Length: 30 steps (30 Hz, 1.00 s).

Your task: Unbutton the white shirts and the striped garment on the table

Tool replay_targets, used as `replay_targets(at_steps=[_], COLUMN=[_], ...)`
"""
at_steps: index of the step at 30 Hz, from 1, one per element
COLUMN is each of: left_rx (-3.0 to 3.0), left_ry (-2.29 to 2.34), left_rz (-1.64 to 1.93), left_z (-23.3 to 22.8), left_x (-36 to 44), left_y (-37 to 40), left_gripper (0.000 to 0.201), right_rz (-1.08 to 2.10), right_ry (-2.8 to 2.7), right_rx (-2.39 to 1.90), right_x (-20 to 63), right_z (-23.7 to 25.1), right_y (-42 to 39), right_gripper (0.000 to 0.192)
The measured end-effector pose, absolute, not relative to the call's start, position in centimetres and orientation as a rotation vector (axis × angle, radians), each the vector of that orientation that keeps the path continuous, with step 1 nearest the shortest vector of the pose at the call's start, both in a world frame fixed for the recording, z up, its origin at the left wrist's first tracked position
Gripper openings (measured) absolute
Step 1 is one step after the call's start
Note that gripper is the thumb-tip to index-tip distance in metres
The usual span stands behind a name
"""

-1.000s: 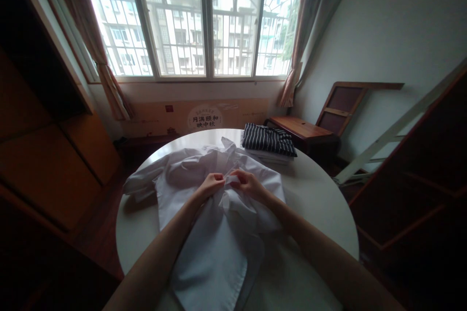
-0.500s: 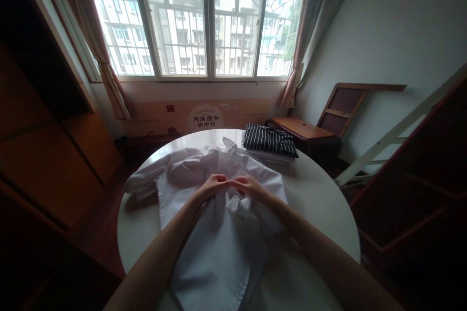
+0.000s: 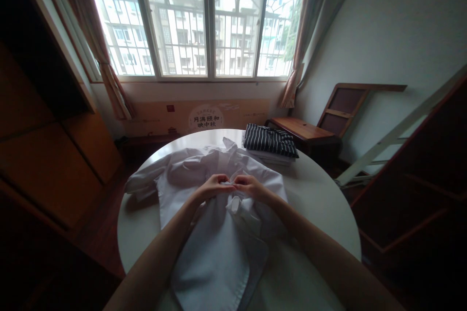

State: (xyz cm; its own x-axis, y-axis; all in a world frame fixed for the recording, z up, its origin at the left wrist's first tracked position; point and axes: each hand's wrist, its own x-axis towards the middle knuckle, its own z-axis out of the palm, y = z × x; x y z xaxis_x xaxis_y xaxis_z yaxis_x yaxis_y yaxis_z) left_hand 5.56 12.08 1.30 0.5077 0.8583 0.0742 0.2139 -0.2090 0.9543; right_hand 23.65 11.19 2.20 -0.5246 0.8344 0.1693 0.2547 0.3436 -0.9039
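Crumpled white cotton shirt (image 3: 204, 214) lies spread across the round white table (image 3: 321, 204), its near hem hanging toward the camera and cut off at the bottom edge. Left hand (image 3: 210, 187) and right hand (image 3: 249, 186) meet at the shirt's middle, fingertips almost touching, each pinching a small fold of the white fabric. What exactly sits between the fingertips, a button or only cloth, is too small to make out. Both forearms run out of view at the lower edge. The shirt's left sleeve droops over the table's rim, partly in shadow. At the far side of the table, well apart from the hands, rests a folded dark striped garment (image 3: 269, 140) on a pale folded piece, mostly hidden beneath it.
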Motion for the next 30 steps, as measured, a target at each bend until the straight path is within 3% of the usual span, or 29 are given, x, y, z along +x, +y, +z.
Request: replay_targets(at_steps=[10, 22, 30], left_rx=[1.854, 1.87, 1.9], left_ry=[0.92, 0.922, 0.919], left_rz=[0.792, 0.753, 0.728], left_z=[1.2, 0.5, 0.7], left_x=[5.7, 5.5, 5.5], left_y=[12.0, 12.4, 12.3], left_gripper=[0.035, 0.041, 0.039], right_rz=[1.553, 1.161, 1.114], right_ry=[-1.71, -1.837, -1.796], right_rx=[-0.92, -0.939, -0.921], right_x=[24.0, 23.6, 23.4], right_z=[2.7, 1.2, 0.0], right_y=[10.3, 11.1, 11.8], right_gripper=[0.02, 0.025, 0.02])
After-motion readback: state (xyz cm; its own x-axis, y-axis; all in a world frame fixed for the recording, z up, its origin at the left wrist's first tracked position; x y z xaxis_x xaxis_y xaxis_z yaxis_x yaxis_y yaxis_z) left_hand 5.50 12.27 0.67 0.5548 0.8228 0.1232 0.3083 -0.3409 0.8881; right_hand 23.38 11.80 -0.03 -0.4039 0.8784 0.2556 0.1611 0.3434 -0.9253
